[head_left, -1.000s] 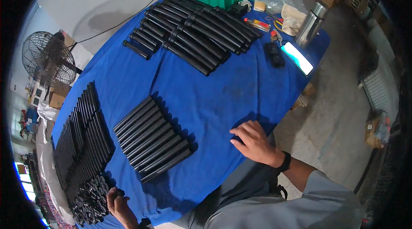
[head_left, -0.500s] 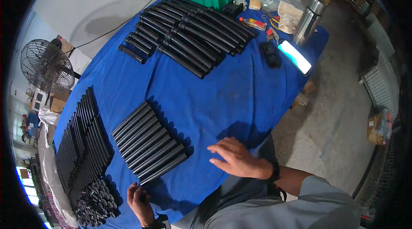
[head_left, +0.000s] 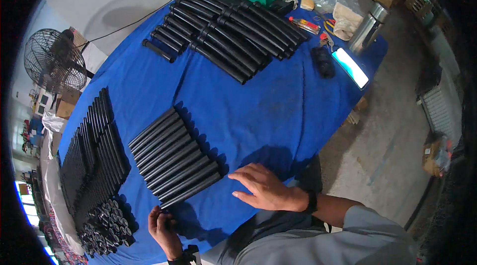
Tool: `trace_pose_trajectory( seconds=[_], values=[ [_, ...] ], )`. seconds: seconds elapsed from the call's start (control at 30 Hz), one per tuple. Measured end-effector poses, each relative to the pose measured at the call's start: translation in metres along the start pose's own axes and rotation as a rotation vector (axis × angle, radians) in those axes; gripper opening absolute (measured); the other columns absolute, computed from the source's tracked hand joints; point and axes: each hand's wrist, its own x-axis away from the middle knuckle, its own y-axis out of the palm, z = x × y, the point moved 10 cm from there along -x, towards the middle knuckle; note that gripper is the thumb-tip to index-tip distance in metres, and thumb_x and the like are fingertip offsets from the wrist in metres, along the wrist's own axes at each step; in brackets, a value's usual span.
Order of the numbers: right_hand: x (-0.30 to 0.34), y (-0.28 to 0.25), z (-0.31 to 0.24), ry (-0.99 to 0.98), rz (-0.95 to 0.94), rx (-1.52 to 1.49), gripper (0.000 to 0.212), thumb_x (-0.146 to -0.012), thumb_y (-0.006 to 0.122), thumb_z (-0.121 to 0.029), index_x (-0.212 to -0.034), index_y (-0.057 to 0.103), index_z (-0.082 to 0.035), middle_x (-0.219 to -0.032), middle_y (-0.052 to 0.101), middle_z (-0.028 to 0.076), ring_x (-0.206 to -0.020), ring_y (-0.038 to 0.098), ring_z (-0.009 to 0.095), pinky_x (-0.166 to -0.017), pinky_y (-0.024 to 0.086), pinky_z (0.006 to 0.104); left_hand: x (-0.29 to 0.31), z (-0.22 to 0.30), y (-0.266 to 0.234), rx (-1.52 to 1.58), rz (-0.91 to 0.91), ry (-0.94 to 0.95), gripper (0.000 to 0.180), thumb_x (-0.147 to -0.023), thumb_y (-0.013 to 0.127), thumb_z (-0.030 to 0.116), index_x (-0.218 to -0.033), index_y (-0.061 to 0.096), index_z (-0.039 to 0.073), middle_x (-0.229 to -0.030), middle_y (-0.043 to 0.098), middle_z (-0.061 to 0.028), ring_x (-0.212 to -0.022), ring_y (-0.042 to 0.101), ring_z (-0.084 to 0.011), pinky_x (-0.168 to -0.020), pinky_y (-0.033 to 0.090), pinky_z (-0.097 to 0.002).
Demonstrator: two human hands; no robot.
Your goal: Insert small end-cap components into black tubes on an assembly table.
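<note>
From where I stand, the row of black tubes (head_left: 175, 158) lies on the blue cloth (head_left: 258, 111) left of the frame's centre, side by side, probably so both ends are easy to reach. The right hand (head_left: 261, 188) hovers just beside the nearest tube's right end, fingers loosely spread, holding nothing. The left hand (head_left: 164, 230), at lower left, is curled near the other end; I can't tell whether it pinches a small dark piece. The tubes look slim, straight and smooth, with pale streaks of light along them.
</note>
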Motion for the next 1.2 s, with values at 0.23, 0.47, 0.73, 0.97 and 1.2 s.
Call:
trace_pose_trajectory(
  seconds=[0.23,0.47,0.73,0.97,1.2],
  values=[
    [-0.005,0.014,-0.005,-0.025,-0.029,0.054,0.054,-0.08,0.075,-0.016,-0.127,0.053,0.0,-0.119,0.06,0.014,-0.109,0.057,0.031,-0.092,0.045,0.0436,0.002,-0.011,0.007,-0.012,-0.041,-0.039,0.03,-0.093,0.054,0.008,-0.121,0.058,-0.001,-0.099,0.063,-0.0062,-0.079,0.061,-0.0112,-0.064,0.049,-0.0228],
    [-0.017,0.029,-0.011,0.009,-0.09,0.028,0.056,-0.078,0.074,-0.013,-0.129,0.052,0.0,-0.12,0.06,0.018,-0.108,0.056,0.035,-0.093,0.043,0.0452,0.007,-0.003,-0.004,0.022,0.026,-0.087,0.037,-0.092,0.057,0.009,-0.126,0.054,-0.004,-0.111,0.062,-0.0109,-0.095,0.064,-0.0183,-0.075,0.052,-0.0276],
    [-0.012,0.032,-0.008,0.067,-0.143,0.083,0.058,-0.08,0.072,-0.006,-0.133,0.049,0.001,-0.118,0.06,0.019,-0.108,0.057,0.034,-0.095,0.044,0.0436,-0.002,-0.011,0.003,0.225,-0.154,-0.104,0.034,-0.092,0.056,0.004,-0.125,0.055,-0.003,-0.117,0.058,-0.0115,-0.099,0.064,-0.0207,-0.081,0.054,-0.0309],
    [-0.014,0.032,-0.005,0.101,-0.155,0.095,0.056,-0.082,0.07,-0.008,-0.133,0.049,0.002,-0.115,0.06,0.019,-0.107,0.056,0.034,-0.094,0.044,0.0439,0.002,-0.009,0.009,0.243,-0.172,-0.106,0.032,-0.092,0.054,0.002,-0.124,0.055,-0.002,-0.113,0.061,-0.0097,-0.099,0.063,-0.019,-0.081,0.053,-0.0304],
    [-0.013,0.034,-0.004,0.106,-0.156,0.113,0.056,-0.082,0.07,-0.009,-0.133,0.049,0.002,-0.115,0.06,0.02,-0.107,0.056,0.034,-0.095,0.044,0.0439,0.003,-0.004,0.012,0.206,-0.233,-0.068,0.034,-0.093,0.055,0.003,-0.126,0.053,-0.003,-0.114,0.06,-0.0106,-0.1,0.063,-0.0199,-0.082,0.053,-0.0308]
  ],
)
